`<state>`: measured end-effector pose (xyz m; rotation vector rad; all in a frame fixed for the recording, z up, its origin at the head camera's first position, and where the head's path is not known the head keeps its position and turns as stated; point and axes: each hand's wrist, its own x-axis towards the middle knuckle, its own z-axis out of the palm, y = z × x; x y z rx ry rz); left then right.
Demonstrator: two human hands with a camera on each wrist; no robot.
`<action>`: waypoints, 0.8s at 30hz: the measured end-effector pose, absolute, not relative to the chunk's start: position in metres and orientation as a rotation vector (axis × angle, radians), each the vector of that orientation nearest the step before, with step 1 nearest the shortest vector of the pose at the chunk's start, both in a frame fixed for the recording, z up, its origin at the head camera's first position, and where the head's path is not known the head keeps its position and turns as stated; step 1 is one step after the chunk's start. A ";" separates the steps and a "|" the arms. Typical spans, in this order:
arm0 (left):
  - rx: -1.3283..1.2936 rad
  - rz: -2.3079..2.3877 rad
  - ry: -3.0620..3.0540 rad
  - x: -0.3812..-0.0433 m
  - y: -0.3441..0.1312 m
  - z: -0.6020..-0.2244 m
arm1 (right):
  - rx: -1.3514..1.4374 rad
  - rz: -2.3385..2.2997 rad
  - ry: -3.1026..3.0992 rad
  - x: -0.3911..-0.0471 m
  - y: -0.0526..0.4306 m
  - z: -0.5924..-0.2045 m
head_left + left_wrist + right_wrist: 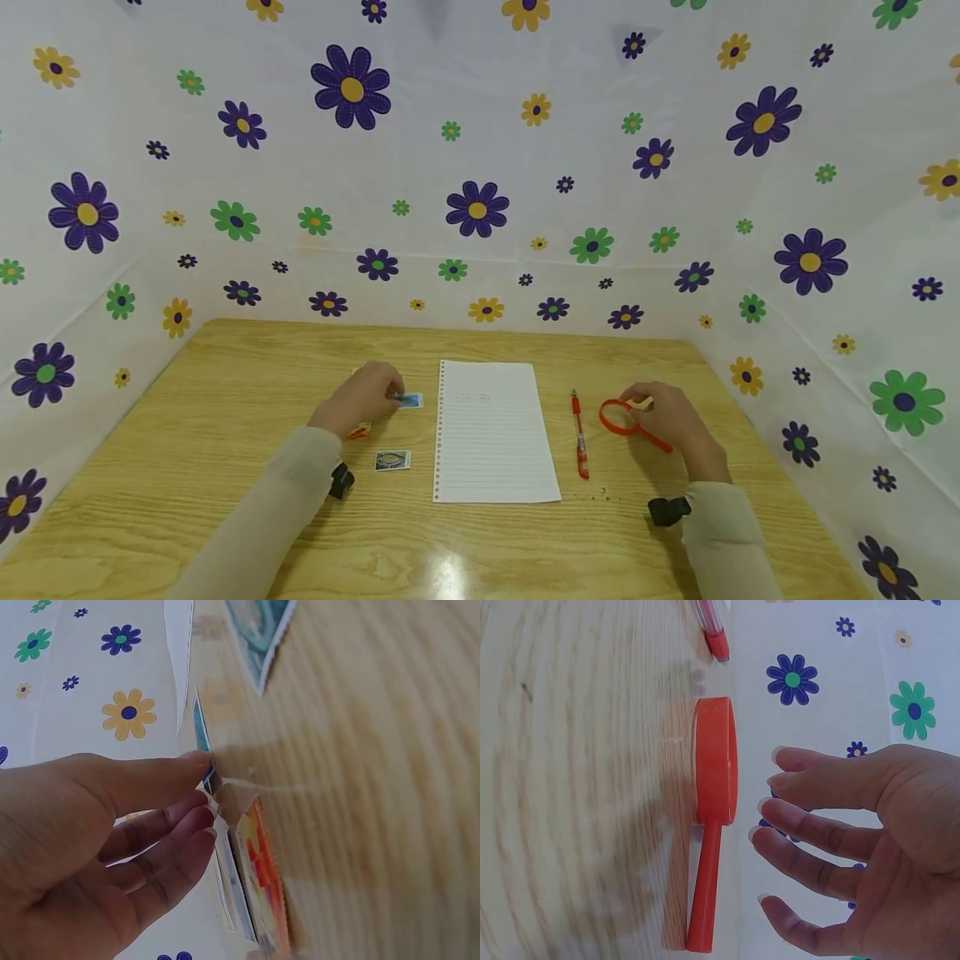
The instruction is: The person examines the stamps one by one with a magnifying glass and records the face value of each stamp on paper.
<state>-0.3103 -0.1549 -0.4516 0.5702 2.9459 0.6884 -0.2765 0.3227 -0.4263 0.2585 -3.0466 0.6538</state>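
Observation:
My left hand [365, 395] is at the left of the paper, with thumb and fingertips pinching the edge of a blue postage stamp [410, 401]. In the left wrist view the thumb covers part of this stamp [200, 729]. An orange-red stamp [264, 874] lies below the fingers, beside other pale-edged pieces partly hidden by the hand. Nearer the body lies a green-grey stamp [393, 461]. My right hand [670, 410] hovers over a red magnifying glass [618, 417], fingers loosely bent. The right wrist view shows a gap between those fingertips and the magnifying glass [715, 761].
A lined sheet of paper [495, 450] with faint writing near its top lies mid-table. To its right is a red pen [579, 433]. Small dark specks [603, 497] dot the wooden table [480, 542] below the pen. Flower-printed white sheeting [420, 167] encloses the back and sides.

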 end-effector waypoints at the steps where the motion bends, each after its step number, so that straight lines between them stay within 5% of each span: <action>1: 0.577 0.698 2.935 -0.310 -0.155 -0.451 | 0.271 0.656 -3.039 -0.277 0.324 -0.427; 24: 0.499 0.851 2.913 -0.308 -0.159 -0.454 | 0.211 0.702 -3.144 -0.272 0.342 -0.422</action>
